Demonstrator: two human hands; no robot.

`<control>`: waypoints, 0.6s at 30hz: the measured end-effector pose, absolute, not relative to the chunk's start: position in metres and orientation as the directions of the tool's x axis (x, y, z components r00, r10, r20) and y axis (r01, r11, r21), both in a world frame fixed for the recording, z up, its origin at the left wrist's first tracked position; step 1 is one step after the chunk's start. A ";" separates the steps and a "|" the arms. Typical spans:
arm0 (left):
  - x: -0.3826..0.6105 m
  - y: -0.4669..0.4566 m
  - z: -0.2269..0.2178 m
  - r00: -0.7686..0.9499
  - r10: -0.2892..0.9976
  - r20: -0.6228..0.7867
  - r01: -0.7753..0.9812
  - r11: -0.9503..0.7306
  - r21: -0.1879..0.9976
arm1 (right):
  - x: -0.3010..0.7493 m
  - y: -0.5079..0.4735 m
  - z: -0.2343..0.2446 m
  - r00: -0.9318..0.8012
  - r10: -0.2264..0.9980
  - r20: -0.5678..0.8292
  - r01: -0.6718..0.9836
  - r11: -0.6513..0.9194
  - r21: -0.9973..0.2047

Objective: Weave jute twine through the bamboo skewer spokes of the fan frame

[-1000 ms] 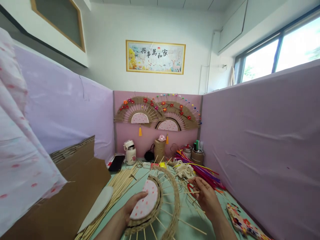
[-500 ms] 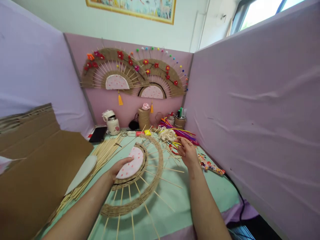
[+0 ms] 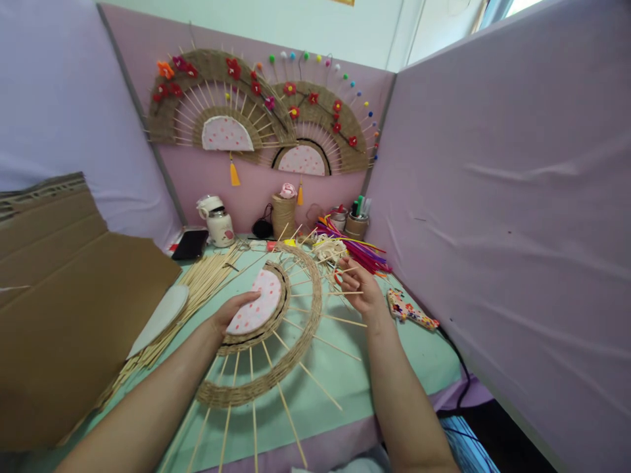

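Fan of woven twine (image 3: 273,323), probably light with fragile sticks (image 3: 320,386), hangs over the surface (image 3: 404,368), left hand (image 3: 231,312) clasping its dotted center (image 3: 257,310), the sturdiest-looking hold; right hand (image 3: 362,289) curls, contents unclear.

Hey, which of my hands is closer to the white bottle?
Left. Your left hand, gripping the fan, is in front of the bottle; your right hand is farther off to its right.

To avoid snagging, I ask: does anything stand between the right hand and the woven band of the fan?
Yes: thin sticks of the fan project from its band toward the right hand. A red object shows beside it; depth unclear.
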State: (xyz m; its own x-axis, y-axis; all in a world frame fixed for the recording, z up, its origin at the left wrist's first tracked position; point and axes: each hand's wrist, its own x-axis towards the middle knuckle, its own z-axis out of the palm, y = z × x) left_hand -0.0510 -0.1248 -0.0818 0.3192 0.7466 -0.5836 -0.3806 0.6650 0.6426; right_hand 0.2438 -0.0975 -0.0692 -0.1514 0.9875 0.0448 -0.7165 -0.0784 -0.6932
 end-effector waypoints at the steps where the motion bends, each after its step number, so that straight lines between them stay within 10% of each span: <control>1: -0.051 -0.125 -0.083 0.329 0.743 -0.582 -0.375 0.669 0.642 | 0.242 -0.098 -0.070 -0.175 0.984 0.025 -0.692 -0.105 -0.714; 18: -0.085 -0.119 -0.074 0.252 0.780 -0.572 -0.358 0.624 0.694 | 0.213 -0.058 -0.039 -0.323 0.946 -0.031 -0.412 -0.170 -0.895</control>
